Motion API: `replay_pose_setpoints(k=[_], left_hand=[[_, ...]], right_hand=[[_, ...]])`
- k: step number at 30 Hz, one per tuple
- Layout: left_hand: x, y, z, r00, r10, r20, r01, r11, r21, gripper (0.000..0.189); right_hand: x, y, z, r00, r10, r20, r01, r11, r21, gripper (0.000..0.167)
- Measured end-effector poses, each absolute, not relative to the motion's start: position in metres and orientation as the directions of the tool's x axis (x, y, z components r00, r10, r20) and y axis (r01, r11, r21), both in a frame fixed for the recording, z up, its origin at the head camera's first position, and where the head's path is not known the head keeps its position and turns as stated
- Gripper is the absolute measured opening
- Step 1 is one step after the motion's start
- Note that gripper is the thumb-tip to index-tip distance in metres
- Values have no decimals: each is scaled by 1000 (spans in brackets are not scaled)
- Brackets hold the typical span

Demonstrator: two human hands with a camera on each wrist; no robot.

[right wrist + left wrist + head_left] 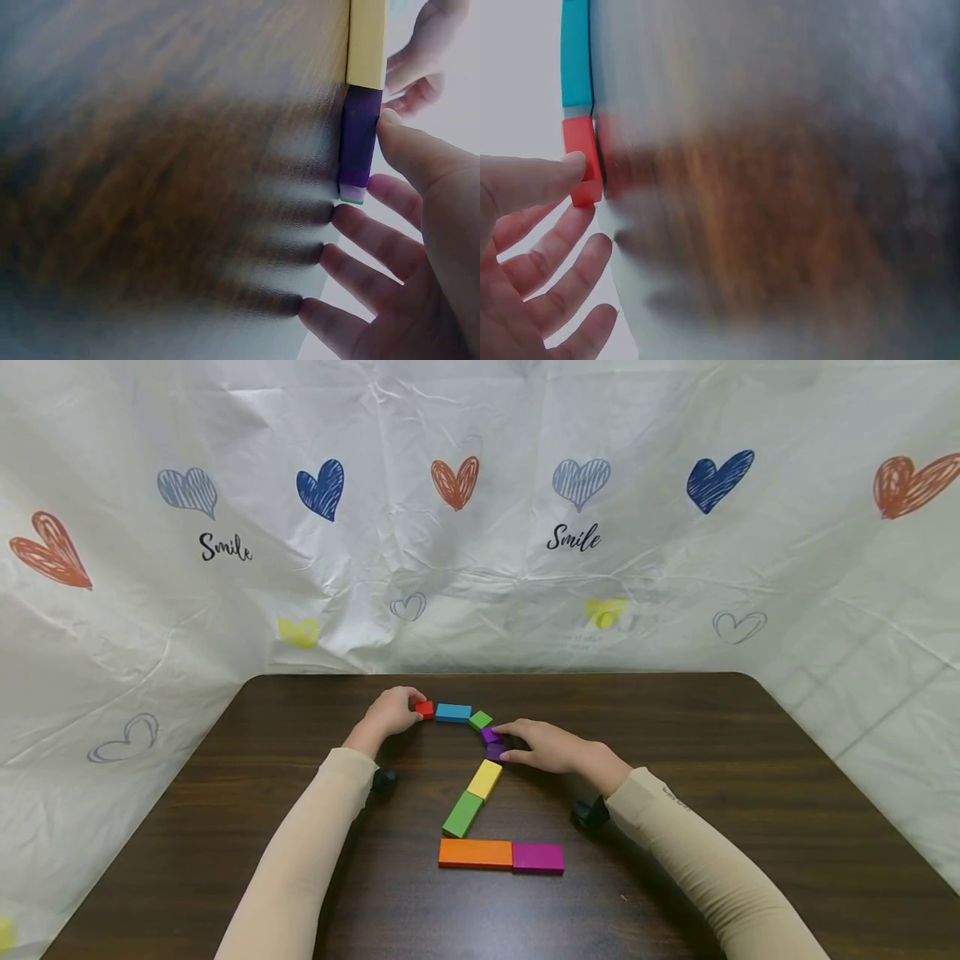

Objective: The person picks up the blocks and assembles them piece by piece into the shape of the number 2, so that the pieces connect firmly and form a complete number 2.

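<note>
Near the back of the table, my left hand point(390, 710) pinches a small red block point(425, 710) between thumb and forefinger. Just right of it lies a blue block point(453, 713), with a thin gap in the left wrist view. Along a curve come a green block point(481, 720) and two small purple blocks point(494, 751). My right hand point(551, 746) reaches in from the right, its thumb and forefinger touching the purple pieces. In the right wrist view its other fingers point(375, 274) are spread and hold nothing.
Nearer me, a yellow block point(485, 781) and a longer green block point(462, 814) form a slanting line. Below, an orange block point(476, 853) and a magenta block point(537, 858) lie end to end. A white heart-printed cloth point(480, 568) hangs behind the dark wooden table point(300, 877).
</note>
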State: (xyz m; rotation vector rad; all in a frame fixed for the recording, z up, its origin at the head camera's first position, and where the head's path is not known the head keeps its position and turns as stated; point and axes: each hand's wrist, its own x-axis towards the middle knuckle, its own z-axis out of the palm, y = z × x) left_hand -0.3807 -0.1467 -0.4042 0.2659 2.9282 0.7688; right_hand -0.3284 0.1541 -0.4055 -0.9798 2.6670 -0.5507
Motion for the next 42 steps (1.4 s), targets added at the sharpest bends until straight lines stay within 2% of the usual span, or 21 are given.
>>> replay_pose_setpoints(k=[42], left_hand=[[-379, -143, -403, -984, 157, -82, 90, 842, 531, 37]], right_hand=[[-327, 154, -405, -745, -660, -97, -569, 705, -422, 55]])
